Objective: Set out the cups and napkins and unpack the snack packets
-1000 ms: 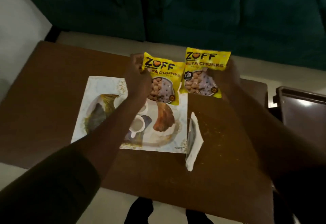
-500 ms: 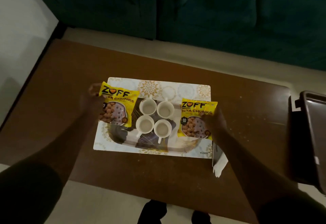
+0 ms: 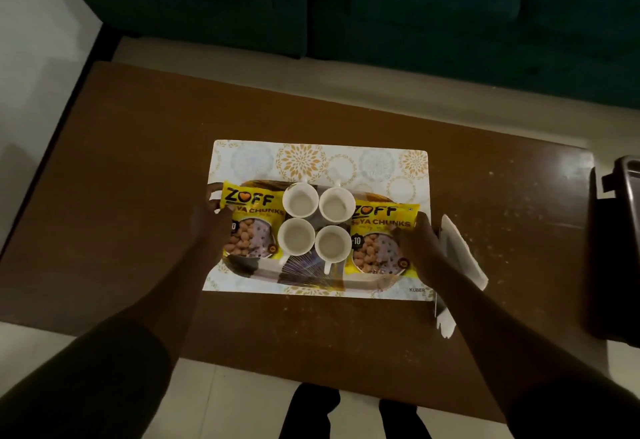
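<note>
Two yellow soya-chunk snack packets lie on a patterned tray point(image 3: 263, 274) that rests on a white floral placemat point(image 3: 311, 161). My left hand point(image 3: 209, 220) grips the left packet point(image 3: 251, 222) at its left edge. My right hand point(image 3: 415, 243) holds the right packet point(image 3: 379, 236) at its right edge. Several white cups point(image 3: 299, 199) stand in a tight cluster between the packets, empty and upright. White napkins point(image 3: 460, 258) lie just right of the placemat, partly hidden behind my right wrist.
The placemat sits mid-way on a brown wooden table point(image 3: 121, 196). A dark green sofa point(image 3: 381, 6) runs along the far side. A dark tray-like object point(image 3: 623, 203) stands off the table's right end. My feet point(image 3: 311, 411) show below the near edge.
Both packets came down from in front of me, spread apart, and now lie on the tray either side of the cups. The camera view shifted, showing the whole cup cluster.
</note>
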`<state>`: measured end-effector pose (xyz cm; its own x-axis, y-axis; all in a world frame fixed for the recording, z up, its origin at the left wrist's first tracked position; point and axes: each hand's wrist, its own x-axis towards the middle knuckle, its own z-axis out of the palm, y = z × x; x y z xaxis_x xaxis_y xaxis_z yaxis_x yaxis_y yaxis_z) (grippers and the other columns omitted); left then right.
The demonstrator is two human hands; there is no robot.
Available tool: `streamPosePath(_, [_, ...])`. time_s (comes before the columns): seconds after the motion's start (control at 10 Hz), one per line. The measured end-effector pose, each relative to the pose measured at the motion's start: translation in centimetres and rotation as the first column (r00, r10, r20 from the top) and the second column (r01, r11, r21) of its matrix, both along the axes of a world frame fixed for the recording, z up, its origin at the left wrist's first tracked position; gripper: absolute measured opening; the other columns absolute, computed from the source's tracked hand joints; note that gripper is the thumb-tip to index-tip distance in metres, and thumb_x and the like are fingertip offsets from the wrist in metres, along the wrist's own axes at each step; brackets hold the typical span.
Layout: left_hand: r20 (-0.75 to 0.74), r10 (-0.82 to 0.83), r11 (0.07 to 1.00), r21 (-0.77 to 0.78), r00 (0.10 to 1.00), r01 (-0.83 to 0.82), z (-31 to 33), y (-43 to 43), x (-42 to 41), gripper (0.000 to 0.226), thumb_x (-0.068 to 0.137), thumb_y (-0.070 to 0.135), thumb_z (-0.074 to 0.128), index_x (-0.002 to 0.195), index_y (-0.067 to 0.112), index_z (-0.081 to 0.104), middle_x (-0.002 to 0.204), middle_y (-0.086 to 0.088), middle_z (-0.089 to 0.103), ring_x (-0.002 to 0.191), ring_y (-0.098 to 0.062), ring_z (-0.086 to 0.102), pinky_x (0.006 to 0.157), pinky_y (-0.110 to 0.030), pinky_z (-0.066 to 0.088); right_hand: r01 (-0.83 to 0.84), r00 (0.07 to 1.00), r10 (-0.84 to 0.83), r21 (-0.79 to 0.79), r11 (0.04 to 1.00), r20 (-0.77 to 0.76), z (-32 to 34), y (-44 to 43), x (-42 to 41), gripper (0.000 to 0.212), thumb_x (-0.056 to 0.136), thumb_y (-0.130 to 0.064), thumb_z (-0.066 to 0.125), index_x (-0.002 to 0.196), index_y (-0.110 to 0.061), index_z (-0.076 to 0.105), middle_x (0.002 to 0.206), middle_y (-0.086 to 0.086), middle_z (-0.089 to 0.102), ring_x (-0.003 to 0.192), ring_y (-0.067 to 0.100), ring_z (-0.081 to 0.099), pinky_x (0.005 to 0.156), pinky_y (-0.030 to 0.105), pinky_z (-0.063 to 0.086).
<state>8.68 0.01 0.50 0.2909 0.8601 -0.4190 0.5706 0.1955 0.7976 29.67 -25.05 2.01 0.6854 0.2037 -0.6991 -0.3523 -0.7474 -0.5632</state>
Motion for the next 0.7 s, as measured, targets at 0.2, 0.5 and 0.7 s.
streamPosePath(0.2, [-0.257,-0.18,0.955,0.184,0.949,0.231,0.5,-0.4,0.2,0.048,0.095,0.016,0.056,0.141,0.013,0.041,0.135,-0.019,0.055,0.121,-0.036,0.055,0.098,-0.051,0.047,-0.128,0.975,0.145,-0.103,0.986,0.171,-0.1,-0.3,-1.1,0.056,0.091,-0.03,0.06,0.136,-0.01,0.034,0.13,0.017,0.057,0.115,0.036,0.058,0.091,0.046,0.052])
streamPosePath(0.5, [-0.289,-0.168,0.848,0.445,0.942,0.288,1.9,-0.9,0.6,0.048,0.09,0.015,0.059,0.135,0.014,0.042,0.137,-0.019,0.05,0.123,-0.039,0.051,0.094,-0.049,0.046,-0.188,0.855,0.224,-0.124,0.974,0.467,2.4,-1.6,-0.4,0.048,0.091,-0.026,0.058,0.132,-0.005,0.042,0.131,0.017,0.055,0.119,0.034,0.054,0.093,0.04,0.049])
streamPosePath(0.7, [-0.283,-0.284,0.777,0.492,0.916,0.393,7.4,-3.8,4.6,0.046,0.092,0.017,0.058,0.135,0.011,0.045,0.135,-0.017,0.049,0.119,-0.039,0.051,0.092,-0.053,0.047,-0.255,0.78,0.276,-0.118,0.96,0.562,8.7,-2.5,2.5,0.045,0.088,-0.013,0.059,0.13,-0.005,0.045,0.131,0.017,0.051,0.121,0.035,0.048,0.093,0.042,0.047])
